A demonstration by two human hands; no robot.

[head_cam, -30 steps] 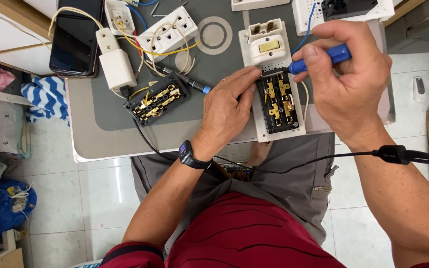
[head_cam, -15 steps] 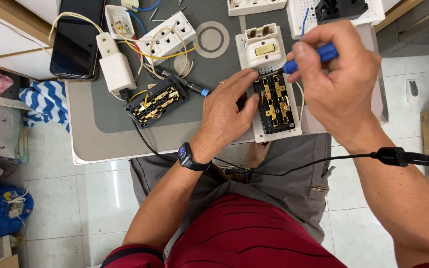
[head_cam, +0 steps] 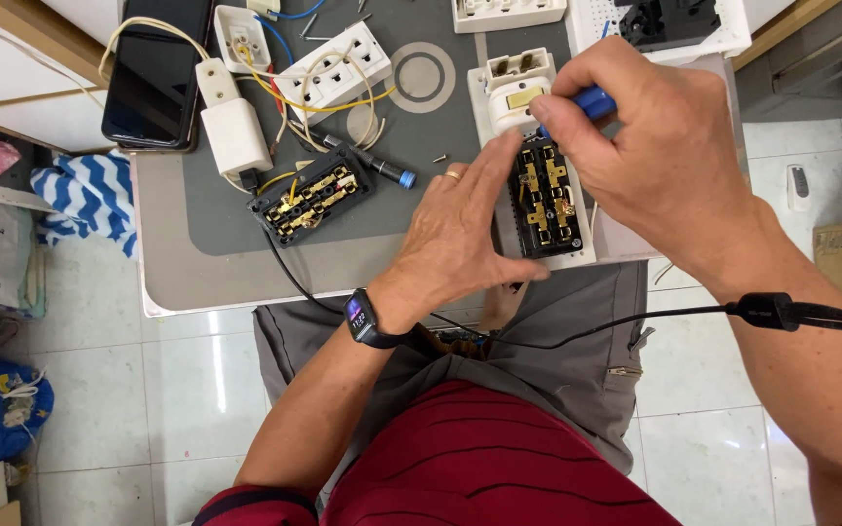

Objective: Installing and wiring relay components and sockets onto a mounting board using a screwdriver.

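Note:
My right hand (head_cam: 660, 161) grips a blue-handled screwdriver (head_cam: 589, 100) over an opened socket unit (head_cam: 546, 200), a white housing with a black inside and brass contacts. My left hand (head_cam: 460, 234) lies flat against the left side of that unit, a ring on one finger and a dark watch (head_cam: 363, 319) on the wrist. The screwdriver's tip is hidden behind my right fingers.
On the grey table (head_cam: 197, 278) lie a second opened black socket (head_cam: 311, 203) with yellow wires, a white socket strip (head_cam: 335, 70), a white plug adapter (head_cam: 234, 127), a black phone (head_cam: 156, 73) and another screwdriver (head_cam: 374, 166). A black cable (head_cam: 587, 326) crosses my lap.
My left hand has shifted from on top of the socket unit to its left side. My right hand has moved in closer over the unit with the screwdriver.

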